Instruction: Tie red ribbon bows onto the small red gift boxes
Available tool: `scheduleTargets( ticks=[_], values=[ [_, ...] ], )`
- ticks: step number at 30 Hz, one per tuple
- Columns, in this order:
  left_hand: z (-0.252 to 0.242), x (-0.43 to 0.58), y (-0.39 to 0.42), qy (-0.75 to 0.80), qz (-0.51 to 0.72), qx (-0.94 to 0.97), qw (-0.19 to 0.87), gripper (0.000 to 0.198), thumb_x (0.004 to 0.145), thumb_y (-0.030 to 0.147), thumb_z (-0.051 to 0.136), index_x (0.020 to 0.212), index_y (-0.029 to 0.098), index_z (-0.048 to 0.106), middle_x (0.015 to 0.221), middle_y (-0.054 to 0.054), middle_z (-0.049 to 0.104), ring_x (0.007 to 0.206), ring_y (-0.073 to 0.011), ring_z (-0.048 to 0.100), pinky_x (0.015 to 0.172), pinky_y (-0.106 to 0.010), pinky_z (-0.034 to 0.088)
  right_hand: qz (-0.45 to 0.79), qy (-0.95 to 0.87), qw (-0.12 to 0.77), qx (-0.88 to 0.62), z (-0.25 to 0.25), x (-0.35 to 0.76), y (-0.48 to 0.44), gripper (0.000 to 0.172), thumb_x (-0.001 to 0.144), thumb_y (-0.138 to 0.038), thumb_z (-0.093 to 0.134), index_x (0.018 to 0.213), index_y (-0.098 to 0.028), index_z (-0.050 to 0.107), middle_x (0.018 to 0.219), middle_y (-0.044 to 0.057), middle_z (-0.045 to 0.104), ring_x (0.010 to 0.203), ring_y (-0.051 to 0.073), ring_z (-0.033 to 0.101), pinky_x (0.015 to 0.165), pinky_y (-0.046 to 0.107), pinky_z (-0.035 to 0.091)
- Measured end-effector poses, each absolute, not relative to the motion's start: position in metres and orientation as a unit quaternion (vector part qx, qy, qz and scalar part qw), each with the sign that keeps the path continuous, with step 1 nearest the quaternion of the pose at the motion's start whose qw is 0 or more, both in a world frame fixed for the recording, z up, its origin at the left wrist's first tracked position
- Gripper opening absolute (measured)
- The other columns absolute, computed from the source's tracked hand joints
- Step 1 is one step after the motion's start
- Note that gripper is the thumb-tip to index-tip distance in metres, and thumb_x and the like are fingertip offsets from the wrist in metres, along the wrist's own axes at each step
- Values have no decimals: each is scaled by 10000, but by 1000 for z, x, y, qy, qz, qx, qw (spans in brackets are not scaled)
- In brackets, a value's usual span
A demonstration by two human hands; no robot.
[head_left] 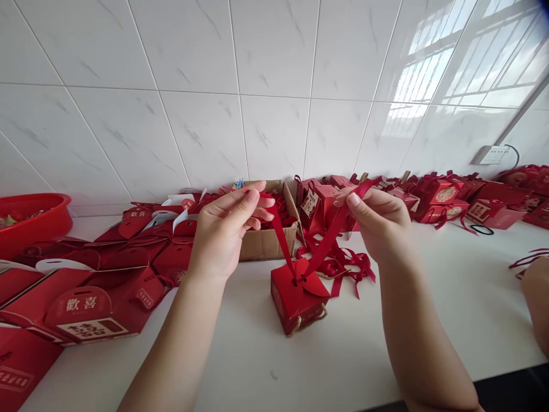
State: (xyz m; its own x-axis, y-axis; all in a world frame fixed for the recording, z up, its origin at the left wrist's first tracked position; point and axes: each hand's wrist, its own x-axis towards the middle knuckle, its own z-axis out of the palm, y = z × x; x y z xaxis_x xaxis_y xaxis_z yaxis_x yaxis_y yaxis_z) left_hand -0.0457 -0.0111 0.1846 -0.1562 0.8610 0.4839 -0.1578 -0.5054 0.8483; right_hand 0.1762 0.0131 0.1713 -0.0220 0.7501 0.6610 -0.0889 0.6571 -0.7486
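Note:
A small red gift box [295, 306] stands on the white counter in front of me, its petal-shaped top flaps folded in and a gold cord handle on its near side. A red ribbon [322, 247] runs through the holes in its top and spreads upward in a V. My left hand [234, 223] pinches one end of this ribbon between thumb and fingers. On the other side, my right hand [377, 214] pinches the second end. Both hands are raised above the box, apart from each other.
Behind sits a cardboard box [261, 245] full of red ribbons, with loose ribbons [354, 264] beside it. Open red boxes [103, 303] crowd the left, near a red basin [38, 220]. Closed boxes [441, 200] line the tiled wall. Another person's arm [537, 300] shows at far right.

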Motion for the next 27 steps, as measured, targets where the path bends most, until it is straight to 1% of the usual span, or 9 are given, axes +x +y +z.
scheduleTargets(
  ticks=[3,6,9,12,15,17,20,22,27],
  values=[
    [185,-38,-19,332,661,556,378,265,762,404,686,962,235,726,954,-55,734,740,-140,683,536,-203,459,349,-646,633,-245,171,165,3,172,823,-400,647,817,-236,699,1002,31,683,924,189,642,736,308,547],
    [185,-31,-27,320,640,590,375,250,776,380,679,978,241,727,1025,-65,724,801,-168,685,543,-221,468,397,-668,587,-228,171,154,-7,158,832,-372,643,809,-229,705,1081,30,663,931,179,638,783,306,542],
    [185,-29,-33,304,613,627,372,238,772,324,692,996,251,725,1036,-57,721,920,-188,667,683,-259,525,426,-700,527,-223,169,146,-11,164,831,-359,647,792,-211,706,914,26,675,757,135,616,676,263,521],
    [187,-31,-33,289,585,657,377,267,782,273,679,1046,245,699,1049,-60,708,1029,-196,630,823,-281,522,426,-704,518,-234,167,143,-10,179,816,-358,664,764,-190,698,662,-7,597,583,88,512,544,219,442],
    [187,-34,-28,297,593,656,359,329,781,280,671,1104,229,628,1005,-62,690,965,-172,628,789,-263,519,408,-679,552,-261,165,143,-7,244,782,-374,696,661,-167,652,548,-32,482,503,64,407,466,200,357],
    [184,-34,-24,336,594,653,328,374,752,291,698,1103,226,585,999,-55,671,923,-159,621,749,-248,514,405,-664,566,-272,163,143,-6,275,764,-384,712,624,-164,624,529,-37,455,486,60,380,446,197,332],
    [179,-29,-20,387,524,690,315,295,732,306,711,995,208,619,993,-50,669,888,-157,619,693,-231,499,407,-667,564,-268,163,143,-6,254,771,-386,706,651,-172,640,564,-22,510,511,74,430,470,207,372],
    [176,-26,-18,392,491,710,316,203,751,318,687,911,196,658,916,-39,686,821,-150,627,662,-230,491,402,-674,562,-262,163,142,-6,213,786,-375,694,699,-183,668,607,-10,562,546,87,482,503,216,413],
    [175,-26,-13,409,539,688,262,189,764,366,669,779,182,711,740,-23,692,711,-147,616,636,-240,478,352,-653,612,-274,167,148,-3,177,804,-375,675,763,-205,703,763,17,670,664,126,604,612,254,514]
  ],
)
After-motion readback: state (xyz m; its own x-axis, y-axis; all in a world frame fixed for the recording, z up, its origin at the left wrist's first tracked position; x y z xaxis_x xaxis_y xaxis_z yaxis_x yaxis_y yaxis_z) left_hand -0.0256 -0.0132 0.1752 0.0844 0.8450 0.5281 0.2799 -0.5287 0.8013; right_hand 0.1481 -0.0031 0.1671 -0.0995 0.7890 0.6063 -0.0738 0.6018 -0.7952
